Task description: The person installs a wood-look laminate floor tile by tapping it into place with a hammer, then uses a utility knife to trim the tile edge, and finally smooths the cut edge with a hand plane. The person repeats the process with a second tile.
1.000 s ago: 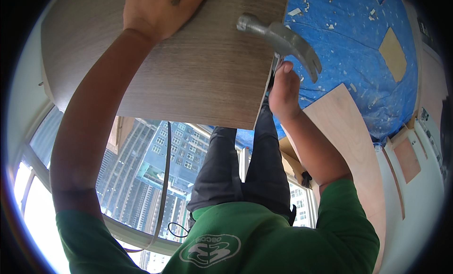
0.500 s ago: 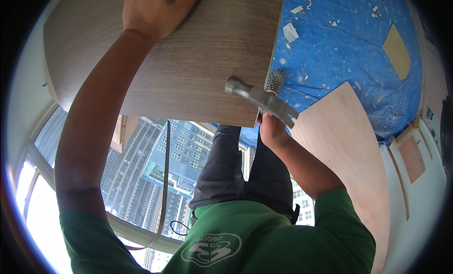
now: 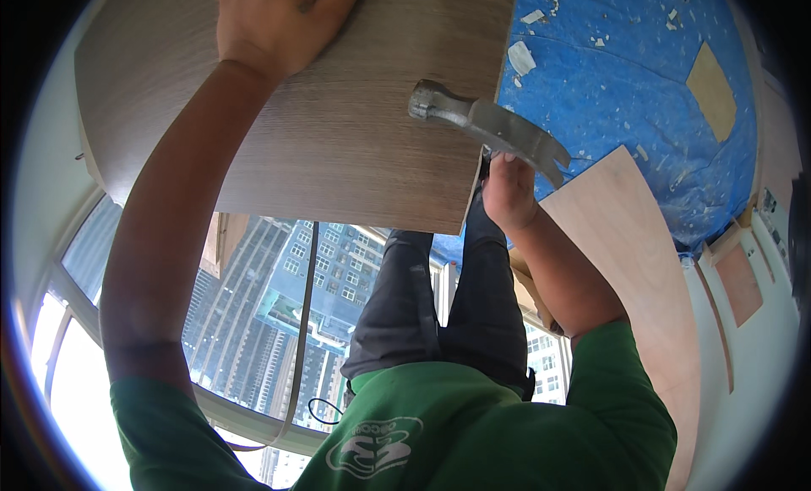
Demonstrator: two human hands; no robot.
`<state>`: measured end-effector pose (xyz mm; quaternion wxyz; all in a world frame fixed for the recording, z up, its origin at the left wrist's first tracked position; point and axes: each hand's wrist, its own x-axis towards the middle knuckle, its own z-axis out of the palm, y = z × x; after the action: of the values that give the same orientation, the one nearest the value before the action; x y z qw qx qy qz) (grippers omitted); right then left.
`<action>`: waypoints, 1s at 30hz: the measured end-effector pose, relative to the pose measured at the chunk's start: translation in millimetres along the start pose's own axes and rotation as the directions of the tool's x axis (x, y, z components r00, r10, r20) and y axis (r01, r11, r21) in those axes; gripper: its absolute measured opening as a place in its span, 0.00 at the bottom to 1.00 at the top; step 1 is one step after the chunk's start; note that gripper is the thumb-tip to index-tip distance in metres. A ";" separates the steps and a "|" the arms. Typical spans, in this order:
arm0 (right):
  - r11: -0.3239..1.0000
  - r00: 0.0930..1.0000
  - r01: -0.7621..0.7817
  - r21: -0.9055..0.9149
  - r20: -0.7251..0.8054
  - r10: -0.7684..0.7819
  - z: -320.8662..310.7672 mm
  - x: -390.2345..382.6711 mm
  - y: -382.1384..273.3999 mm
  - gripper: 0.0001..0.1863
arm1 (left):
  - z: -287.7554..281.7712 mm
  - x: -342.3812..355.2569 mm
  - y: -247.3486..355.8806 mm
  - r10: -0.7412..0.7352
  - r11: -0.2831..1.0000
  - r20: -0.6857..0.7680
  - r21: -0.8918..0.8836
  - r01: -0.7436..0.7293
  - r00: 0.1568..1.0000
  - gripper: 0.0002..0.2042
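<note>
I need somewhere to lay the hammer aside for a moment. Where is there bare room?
The wood-grain panel is bare between the left hand and the hammer head. The pale plywood sheet beside the right hand is bare too. The blue tarp is littered with scraps and a cardboard piece.

grey-brown woodgrain panel (image 3: 338,136), silver-grey hammer (image 3: 490,128), blue sheet (image 3: 625,111) flecked white, green shirt (image 3: 473,432).

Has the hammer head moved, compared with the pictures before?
Yes. The hammer head has swung left, from over the blue sheet onto the grey wood panel, in the right hand.
</note>
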<state>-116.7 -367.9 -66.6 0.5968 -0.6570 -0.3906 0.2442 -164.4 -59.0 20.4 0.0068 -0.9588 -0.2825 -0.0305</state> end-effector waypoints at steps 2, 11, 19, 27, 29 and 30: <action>0.976 0.993 -0.117 0.182 0.019 0.115 -0.6 6.7 -0.1 0.10 | -1.6 -1.2 1.7 -0.032 0.999 0.023 -0.011 0.033 0.999 0.35; 0.923 0.978 -0.203 0.327 0.017 0.209 -2.2 50.6 3.5 0.11 | -1.3 -2.4 -6.1 0.003 1.000 0.053 -0.017 -0.002 0.999 0.35; 0.942 0.947 -0.318 0.103 0.067 0.313 -12.7 125.1 -15.6 0.30 | 2.1 -1.5 -6.9 0.028 0.999 0.004 0.016 -0.028 1.000 0.36; 0.906 0.932 -0.362 0.219 0.070 0.356 -4.7 61.2 -18.4 0.20 | -2.1 -0.4 -0.3 -0.012 1.000 0.043 -0.004 0.013 0.999 0.35; 0.859 0.939 -0.343 0.380 0.105 0.328 0.5 34.2 -19.1 0.13 | -2.0 -1.9 1.9 -0.025 1.000 0.015 -0.005 0.025 1.000 0.35; 0.822 0.952 -0.301 0.484 0.110 0.285 0.5 23.4 -19.2 0.13 | -1.7 -2.4 2.4 -0.021 1.000 0.010 -0.008 0.021 1.000 0.35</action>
<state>-107.9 -349.1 -44.6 0.6940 -0.5300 -0.2190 0.4353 -165.1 -62.4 22.0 0.0011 -0.9559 -0.2925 -0.0268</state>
